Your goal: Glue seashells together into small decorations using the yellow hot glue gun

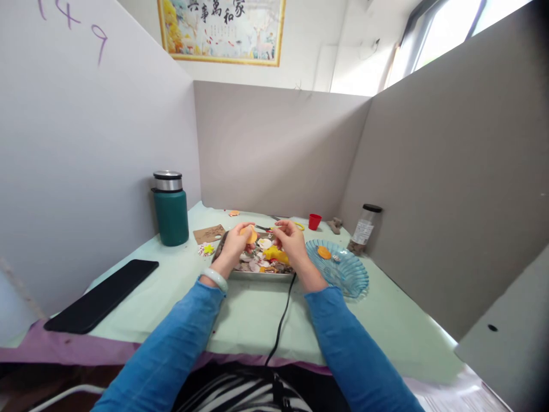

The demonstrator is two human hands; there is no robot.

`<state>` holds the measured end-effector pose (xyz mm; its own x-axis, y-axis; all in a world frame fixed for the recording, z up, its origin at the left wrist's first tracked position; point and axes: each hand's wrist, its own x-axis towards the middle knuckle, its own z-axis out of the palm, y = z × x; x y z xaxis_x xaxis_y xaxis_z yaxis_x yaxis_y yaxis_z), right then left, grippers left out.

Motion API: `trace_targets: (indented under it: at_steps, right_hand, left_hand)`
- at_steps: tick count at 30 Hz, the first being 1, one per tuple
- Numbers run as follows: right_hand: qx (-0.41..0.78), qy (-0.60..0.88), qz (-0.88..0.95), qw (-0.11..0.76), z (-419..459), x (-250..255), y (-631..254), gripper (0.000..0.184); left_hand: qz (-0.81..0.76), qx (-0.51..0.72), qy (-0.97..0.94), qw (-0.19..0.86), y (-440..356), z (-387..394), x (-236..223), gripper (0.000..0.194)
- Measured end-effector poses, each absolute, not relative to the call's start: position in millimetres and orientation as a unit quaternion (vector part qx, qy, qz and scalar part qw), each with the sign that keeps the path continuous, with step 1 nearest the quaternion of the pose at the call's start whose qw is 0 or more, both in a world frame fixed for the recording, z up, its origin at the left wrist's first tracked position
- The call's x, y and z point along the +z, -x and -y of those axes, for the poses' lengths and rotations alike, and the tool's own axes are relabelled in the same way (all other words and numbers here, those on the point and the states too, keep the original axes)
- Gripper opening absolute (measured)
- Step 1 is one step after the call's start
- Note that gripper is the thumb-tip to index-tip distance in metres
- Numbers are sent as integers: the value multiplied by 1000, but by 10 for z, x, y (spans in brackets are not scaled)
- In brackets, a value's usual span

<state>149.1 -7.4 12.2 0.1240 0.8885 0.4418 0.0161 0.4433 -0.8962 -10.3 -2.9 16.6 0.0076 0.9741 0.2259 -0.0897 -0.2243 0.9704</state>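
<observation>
My left hand [237, 245] is closed on a flat, rounded orange piece [249, 234], held above the left part of a shallow metal tray [257, 276]. My right hand [292, 243] hovers over the tray's right side with thumb and fingers drawn together; whatever may be between them is too small to make out. White, brown and reddish bits, some like shells, fill the tray. A bright yellow object [277, 254] of unclear kind lies among them, partly behind my right hand.
A blue scalloped glass plate [358, 280] holds an orange piece [324, 252]. Around the table are a green bottle [171, 214], a black mat [105, 294], brown card [208, 234], a red cup [314, 221] and a black-lidded jar [364, 229]. A black cord [283, 317] crosses the front.
</observation>
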Motion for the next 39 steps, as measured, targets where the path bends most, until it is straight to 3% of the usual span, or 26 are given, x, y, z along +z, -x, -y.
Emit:
trace_targets:
  at_steps: [4,11,24,39]
  right_hand:
    - [337,388,575,637,123,124,-1449,39]
    - [297,411,571,646,95,80,-1420,28]
    - [126,514,575,624,205,48,-1337,24]
    - [93,509,567,641,173,-36,-1288,24]
  left_hand:
    - [-415,530,-576,464,41,66,136,35]
    - [-355,499,-624,486,-30,144,162,53]
    - [-347,531,-585,505,-45,125,130,32]
    - [-341,543,-559,526,-46,132,120,46]
